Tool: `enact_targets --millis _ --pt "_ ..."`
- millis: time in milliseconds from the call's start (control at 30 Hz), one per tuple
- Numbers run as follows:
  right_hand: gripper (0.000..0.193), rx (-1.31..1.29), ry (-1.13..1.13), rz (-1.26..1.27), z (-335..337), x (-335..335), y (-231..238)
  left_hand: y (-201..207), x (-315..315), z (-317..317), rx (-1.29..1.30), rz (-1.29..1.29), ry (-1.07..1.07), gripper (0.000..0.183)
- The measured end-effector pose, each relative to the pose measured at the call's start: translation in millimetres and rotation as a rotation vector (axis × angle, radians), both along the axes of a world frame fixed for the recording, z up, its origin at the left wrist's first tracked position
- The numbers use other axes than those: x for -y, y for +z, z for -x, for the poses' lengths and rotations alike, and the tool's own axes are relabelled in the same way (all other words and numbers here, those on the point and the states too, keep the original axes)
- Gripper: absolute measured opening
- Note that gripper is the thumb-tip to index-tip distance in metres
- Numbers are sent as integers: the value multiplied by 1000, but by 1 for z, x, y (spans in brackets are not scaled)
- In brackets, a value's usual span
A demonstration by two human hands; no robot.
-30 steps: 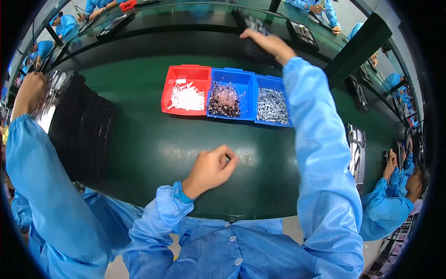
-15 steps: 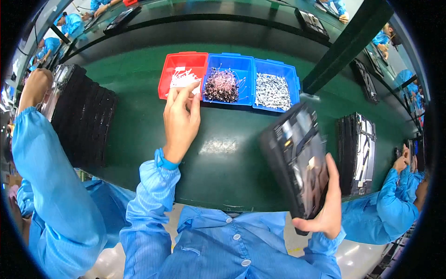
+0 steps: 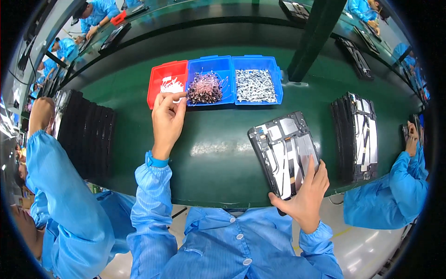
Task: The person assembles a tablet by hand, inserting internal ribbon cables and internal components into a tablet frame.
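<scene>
My right hand (image 3: 304,197) grips the near edge of an opened tablet (image 3: 278,160), thumb on one side and fingers on the other. Its inside faces up, with silver-white panels, dark ribbon cables and a black frame. My left hand (image 3: 167,123) is at the front of the red bin (image 3: 154,83), thumb and fingertips pinched together; anything between them is too small to make out. White slender pieces lie in that bin. Beside it, a blue bin (image 3: 223,66) holds a heap of small dark parts with pinkish wires. Another blue bin (image 3: 279,88) contains many small white-and-black pieces.
A stack of opened tablets (image 3: 355,139) stands on the green table (image 3: 213,176) at right. At left is a row of black tablets (image 3: 86,135), with a co-worker's hand (image 3: 41,114) on it. A dark green post (image 3: 311,46) rises behind the bins.
My right hand has brought the tablet down and left, from tilted and blurred to lying flatter with its inside facing up. My left hand stays pinched near the red bin. The whole view has shifted.
</scene>
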State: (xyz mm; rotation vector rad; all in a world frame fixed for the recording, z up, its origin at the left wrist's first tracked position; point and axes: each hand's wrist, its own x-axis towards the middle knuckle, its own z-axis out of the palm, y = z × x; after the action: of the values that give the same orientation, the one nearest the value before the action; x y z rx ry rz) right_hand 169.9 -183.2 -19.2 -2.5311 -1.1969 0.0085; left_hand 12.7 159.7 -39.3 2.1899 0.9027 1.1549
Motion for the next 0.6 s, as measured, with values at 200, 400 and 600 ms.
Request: enact_targets --millis 200,400,600 --pt "122 40 -21 2 2 -2 -3 -8 -2 1 29 15 -10 12" --pt "123 24 -13 12 2 -2 -1 -9 -6 0 28 -9 -23 10" --pt "124 40 -3 20 3 -1 -1 -12 -12 7 207 271 -137 9"
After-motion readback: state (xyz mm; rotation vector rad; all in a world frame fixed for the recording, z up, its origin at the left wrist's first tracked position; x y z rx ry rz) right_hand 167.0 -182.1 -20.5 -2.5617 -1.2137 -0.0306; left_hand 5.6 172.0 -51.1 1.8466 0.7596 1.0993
